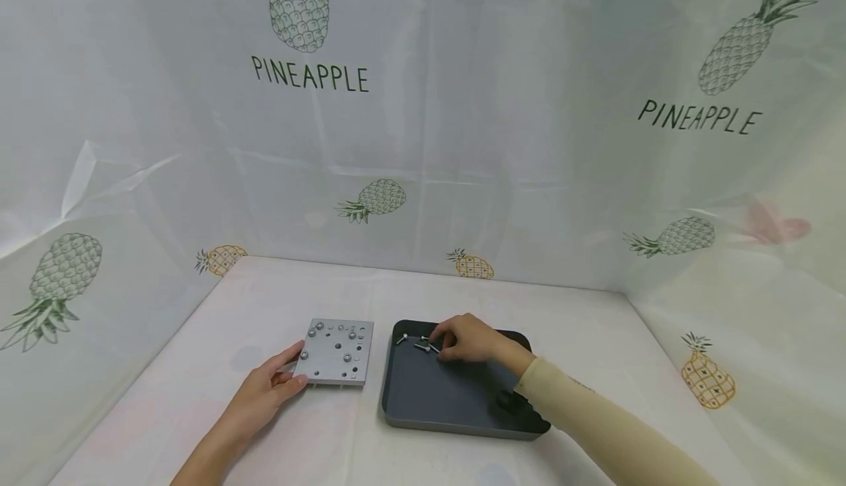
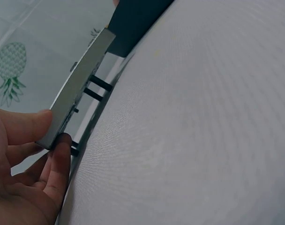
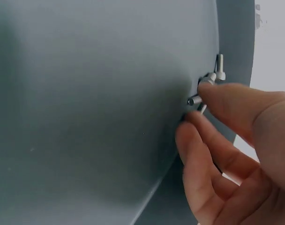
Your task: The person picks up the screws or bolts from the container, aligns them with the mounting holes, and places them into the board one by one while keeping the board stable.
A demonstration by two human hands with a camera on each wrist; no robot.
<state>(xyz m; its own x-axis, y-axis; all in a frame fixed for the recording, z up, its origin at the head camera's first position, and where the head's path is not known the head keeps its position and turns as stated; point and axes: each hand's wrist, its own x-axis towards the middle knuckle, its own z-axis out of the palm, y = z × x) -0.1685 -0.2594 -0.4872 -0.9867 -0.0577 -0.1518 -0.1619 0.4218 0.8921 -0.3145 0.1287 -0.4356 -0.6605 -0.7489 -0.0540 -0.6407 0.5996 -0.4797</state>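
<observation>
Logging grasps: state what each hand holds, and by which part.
Left hand pinches the plate at its near-left corner, thumb on top. Right hand reaches the bolts in the tray, fingertips touching one; a firm hold cannot be told.

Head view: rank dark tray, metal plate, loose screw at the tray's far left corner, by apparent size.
1. dark tray, largest.
2. metal plate, clearly smaller in footprint, at about the same distance from the camera.
3. loose screw, tiny, smallest by far.
</observation>
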